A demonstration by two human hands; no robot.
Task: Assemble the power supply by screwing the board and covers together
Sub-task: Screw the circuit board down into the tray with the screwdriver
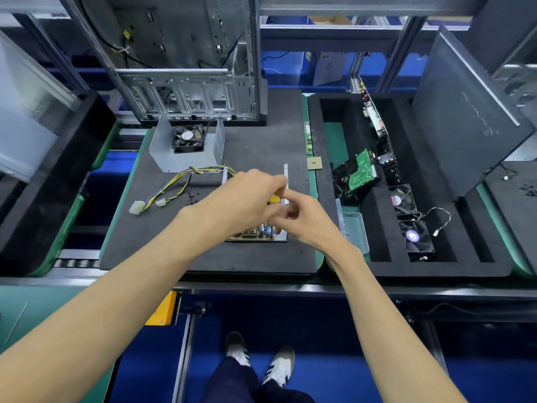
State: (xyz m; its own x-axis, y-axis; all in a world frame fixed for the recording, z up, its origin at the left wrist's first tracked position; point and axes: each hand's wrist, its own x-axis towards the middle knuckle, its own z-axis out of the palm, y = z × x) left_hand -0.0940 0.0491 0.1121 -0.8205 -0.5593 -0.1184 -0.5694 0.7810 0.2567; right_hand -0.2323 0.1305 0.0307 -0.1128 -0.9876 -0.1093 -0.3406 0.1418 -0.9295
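1. Where the grey foam mat (255,141) covers the desk (128,181), a loose bundle of yellow, blue and black cables (174,184) trails leftward to two pale plastic plugs, and a scatter of small dark screws (191,197) lies just beside it
2. Behind the cables a bent sheet-metal cover (162,152) stands open-sided, with a square black fan (188,138) fixed inside it; further back rises a bare steel computer case (189,82), stamped and perforated
3. At the middle, the left hand (241,199) is curled round a screwdriver, of which only the yellow handle (274,198) shows between the fingers
4. Under both hands lies the power supply board (255,232), a tan circuit board with packed components, seated in a shallow metal base cover (286,175) whose thin upright walls show past the knuckles
5. Touching the left, the right hand (302,219) has its fingers bent near the tool shaft; whether it pinches anything I cannot tell
6. Right of the mat, a square gold-topped processor chip (314,163) and a narrow green memory stick (308,138) rest at the edge
7. Further right, a black foam tray (319,199) with long slots holds a green circuit card (361,170), two black fans (418,237) and a clear plastic box (356,228)
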